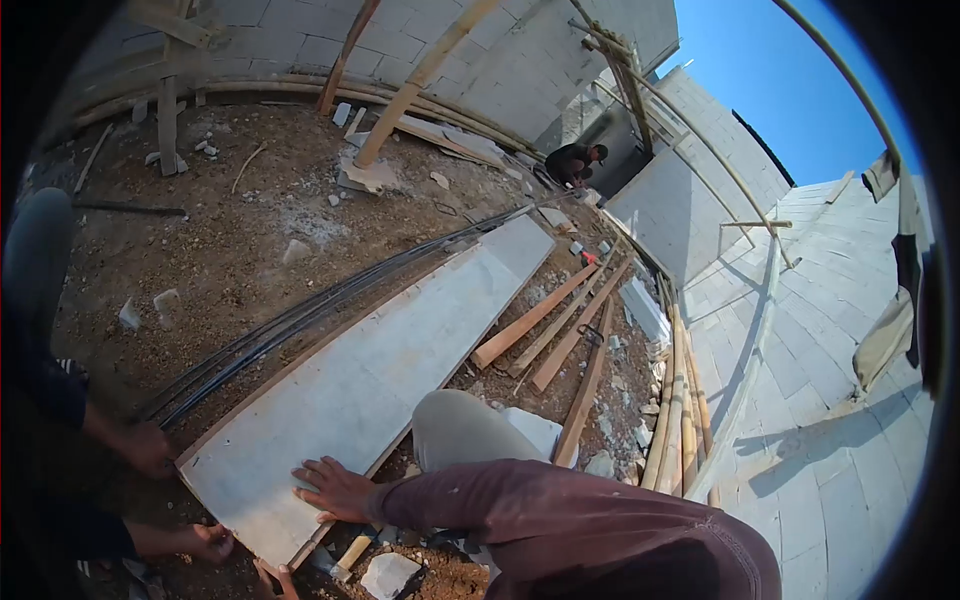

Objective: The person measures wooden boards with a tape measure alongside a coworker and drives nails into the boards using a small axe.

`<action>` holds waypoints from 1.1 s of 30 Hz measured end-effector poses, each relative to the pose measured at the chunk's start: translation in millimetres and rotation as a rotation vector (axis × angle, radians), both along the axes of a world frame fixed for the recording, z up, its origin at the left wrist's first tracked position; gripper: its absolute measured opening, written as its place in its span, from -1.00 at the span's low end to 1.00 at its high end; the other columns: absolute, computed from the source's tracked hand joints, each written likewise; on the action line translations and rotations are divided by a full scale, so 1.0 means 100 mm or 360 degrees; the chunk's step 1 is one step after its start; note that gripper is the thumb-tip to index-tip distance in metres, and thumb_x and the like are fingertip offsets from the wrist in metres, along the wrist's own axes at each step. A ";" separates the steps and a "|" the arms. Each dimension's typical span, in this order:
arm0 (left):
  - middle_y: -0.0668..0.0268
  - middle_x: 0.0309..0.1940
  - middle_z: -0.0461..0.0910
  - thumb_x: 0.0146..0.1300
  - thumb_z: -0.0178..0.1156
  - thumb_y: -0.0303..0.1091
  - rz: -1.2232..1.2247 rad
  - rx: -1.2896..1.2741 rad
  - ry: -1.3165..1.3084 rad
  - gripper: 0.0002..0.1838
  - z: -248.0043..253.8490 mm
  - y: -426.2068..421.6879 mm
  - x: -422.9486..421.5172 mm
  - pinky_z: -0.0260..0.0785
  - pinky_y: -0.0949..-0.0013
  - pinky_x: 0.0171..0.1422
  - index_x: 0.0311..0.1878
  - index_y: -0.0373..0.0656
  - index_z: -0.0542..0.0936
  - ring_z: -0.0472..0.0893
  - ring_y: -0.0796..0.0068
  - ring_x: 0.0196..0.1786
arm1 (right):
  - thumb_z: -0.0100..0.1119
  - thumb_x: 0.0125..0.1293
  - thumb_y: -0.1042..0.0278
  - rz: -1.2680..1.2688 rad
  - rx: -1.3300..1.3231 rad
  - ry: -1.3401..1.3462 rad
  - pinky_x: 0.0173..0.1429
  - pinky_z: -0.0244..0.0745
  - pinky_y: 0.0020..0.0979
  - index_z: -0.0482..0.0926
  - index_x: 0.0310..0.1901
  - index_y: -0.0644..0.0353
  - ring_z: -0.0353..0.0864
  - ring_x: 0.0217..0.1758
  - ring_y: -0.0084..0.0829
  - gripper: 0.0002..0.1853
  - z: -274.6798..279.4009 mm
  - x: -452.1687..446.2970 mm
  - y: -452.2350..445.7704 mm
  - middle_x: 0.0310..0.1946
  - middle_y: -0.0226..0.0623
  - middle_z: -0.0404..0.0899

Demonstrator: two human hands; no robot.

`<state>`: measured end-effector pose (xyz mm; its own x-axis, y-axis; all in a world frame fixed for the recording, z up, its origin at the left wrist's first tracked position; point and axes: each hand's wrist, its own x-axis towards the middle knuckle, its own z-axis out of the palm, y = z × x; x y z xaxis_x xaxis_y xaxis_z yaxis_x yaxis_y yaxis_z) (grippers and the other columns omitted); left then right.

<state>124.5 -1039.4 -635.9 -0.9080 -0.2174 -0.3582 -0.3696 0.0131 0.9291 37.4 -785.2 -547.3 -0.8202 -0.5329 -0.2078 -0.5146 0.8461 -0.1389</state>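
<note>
A long grey-white board (370, 360) with wooden edging stretches from the lower left to the middle of the view. My right hand (335, 490), in a maroon sleeve, lies on its surface near the close end, fingers spread. At the board's near corner, my left hand (277, 582) is mostly cut off by the frame's bottom; its visible fingers close on the edge. A hammer-like tool with a pale wooden handle (354, 552) lies beside the board, its head partly hidden. At left, a co-worker's hands (148, 450) are by the same end, one low by the edge.
Black rods or hoses (330, 295) run along the board's far side. Several timber lengths (535, 315) and bamboo poles (672, 425) lie to the right. A wooden prop (415, 85) leans at a block wall (300, 45). Another person (572, 162) crouches far back.
</note>
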 end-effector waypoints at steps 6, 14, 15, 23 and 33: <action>0.15 0.26 0.50 0.40 0.17 -0.20 -0.0253 -0.0022 -0.0181 -0.42 0.23 0.05 -0.45 0.28 0.27 0.36 0.38 -0.34 0.39 0.48 0.30 0.27 | 0.33 0.20 -0.16 -0.0042 -0.0090 -0.0083 0.54 0.02 0.19 0.32 0.38 0.11 -0.01 0.60 0.03 -0.19 -0.04 -0.01 -0.01 0.50 -0.01 0.10; 0.16 0.26 0.51 0.36 0.20 -0.18 -0.0396 0.0047 -0.0307 -0.41 0.42 -0.02 -0.53 0.27 0.29 0.38 0.36 -0.34 0.41 0.48 0.33 0.28 | 0.42 0.12 -0.08 -0.0042 -0.0125 -0.0053 0.40 0.19 0.18 0.39 0.24 0.15 0.16 0.50 0.04 -0.26 0.11 -0.06 -0.03 0.40 0.00 0.26; 0.16 0.26 0.52 0.36 0.20 -0.18 -0.0414 0.0100 -0.0312 -0.41 0.43 -0.09 -0.47 0.27 0.30 0.38 0.36 -0.34 0.42 0.48 0.33 0.28 | 0.42 0.12 -0.07 -0.0063 -0.0108 0.0009 0.39 0.19 0.17 0.41 0.21 0.14 0.18 0.48 0.05 -0.29 0.12 -0.06 0.00 0.38 0.00 0.28; -0.14 0.11 0.59 0.30 0.26 -0.07 -0.0301 -0.0623 -0.0014 -0.36 0.37 -0.19 0.08 0.40 0.25 0.24 0.29 -0.38 0.49 0.59 0.05 0.18 | 0.31 0.24 -0.10 0.0125 -0.0088 0.0149 0.43 0.14 0.02 0.41 0.30 0.09 0.18 0.45 -0.02 -0.32 0.18 -0.08 -0.02 0.37 -0.09 0.26; -0.14 -0.05 0.59 0.27 0.27 0.01 -0.0158 -0.0738 -0.0223 -0.47 0.56 -0.11 0.11 0.45 0.05 0.08 0.12 -0.25 0.61 0.61 -0.15 -0.01 | 0.27 0.28 -0.14 0.0192 -0.0146 0.0168 0.53 -0.05 0.14 0.30 0.44 0.04 0.04 0.52 0.11 -0.22 0.09 0.04 -0.01 0.45 0.02 0.15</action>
<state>135.8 -1050.2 -579.8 -0.8824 -0.2976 -0.3645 -0.4667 0.4550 0.7584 41.5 -785.8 -538.0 -0.7641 -0.6414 -0.0696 -0.6272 0.7638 -0.1525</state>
